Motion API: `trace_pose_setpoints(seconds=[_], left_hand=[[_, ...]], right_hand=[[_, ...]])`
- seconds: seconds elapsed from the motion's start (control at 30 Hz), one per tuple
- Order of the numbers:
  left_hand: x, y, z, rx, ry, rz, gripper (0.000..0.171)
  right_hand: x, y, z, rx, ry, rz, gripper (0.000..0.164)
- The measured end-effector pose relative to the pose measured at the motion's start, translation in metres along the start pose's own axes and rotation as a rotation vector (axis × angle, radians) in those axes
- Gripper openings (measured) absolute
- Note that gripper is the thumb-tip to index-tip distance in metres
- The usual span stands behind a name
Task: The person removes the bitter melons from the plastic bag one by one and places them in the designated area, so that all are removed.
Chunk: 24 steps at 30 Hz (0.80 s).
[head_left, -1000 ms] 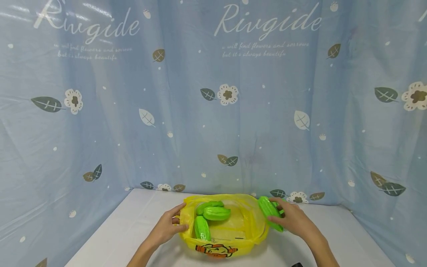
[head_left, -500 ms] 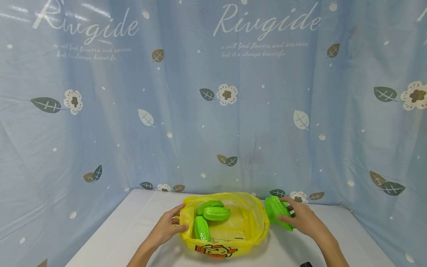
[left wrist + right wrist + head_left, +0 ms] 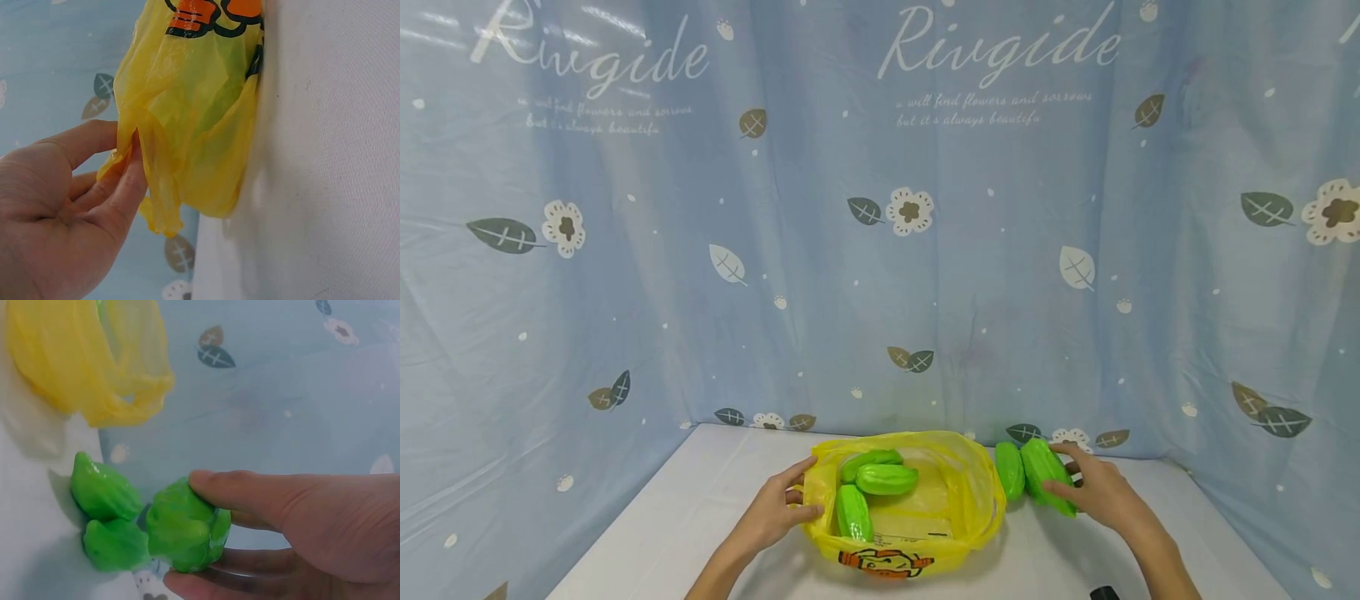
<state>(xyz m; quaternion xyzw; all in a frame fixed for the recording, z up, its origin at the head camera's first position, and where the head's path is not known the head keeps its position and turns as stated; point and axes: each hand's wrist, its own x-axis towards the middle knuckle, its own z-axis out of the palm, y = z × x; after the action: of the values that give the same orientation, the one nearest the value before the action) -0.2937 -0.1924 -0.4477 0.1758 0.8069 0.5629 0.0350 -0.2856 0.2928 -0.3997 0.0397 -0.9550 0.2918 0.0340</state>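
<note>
My left hand (image 3: 777,504) pinches the left rim of a yellow plastic bag (image 3: 206,125), which stands mouth-up on the white table. Inside it, against the left side, lie three green ribbed star fruits (image 3: 887,479), shiny and toy-like. Right of the bag, my right hand (image 3: 1101,492) holds another green star fruit (image 3: 184,528) between thumb and fingers. Just left of that held fruit, another star fruit (image 3: 1010,472) rests by the bag's right rim. In the right wrist view it shows two lobes, and I cannot tell whether they belong to one fruit.
A cartoon face in orange and black (image 3: 886,564) is printed on the bag's front. Behind the white table (image 3: 700,475) hangs a blue patterned curtain (image 3: 820,292). A small black object (image 3: 1103,592) shows at the bottom edge, near the right forearm.
My right hand has moved to the right with its star fruit, away from the bag, uncovering the star fruit by the rim. My left hand keeps its hold on the bag.
</note>
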Motion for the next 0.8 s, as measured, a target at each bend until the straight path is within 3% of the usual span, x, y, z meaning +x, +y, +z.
trace_pose_setpoints(seconds=[0.8], left_hand=[[-0.001, 0.002, 0.000, -0.007, 0.007, -0.006, 0.082]], right_hand=[[0.014, 0.041, 0.005, 0.031, 0.097, 0.057, 0.078]])
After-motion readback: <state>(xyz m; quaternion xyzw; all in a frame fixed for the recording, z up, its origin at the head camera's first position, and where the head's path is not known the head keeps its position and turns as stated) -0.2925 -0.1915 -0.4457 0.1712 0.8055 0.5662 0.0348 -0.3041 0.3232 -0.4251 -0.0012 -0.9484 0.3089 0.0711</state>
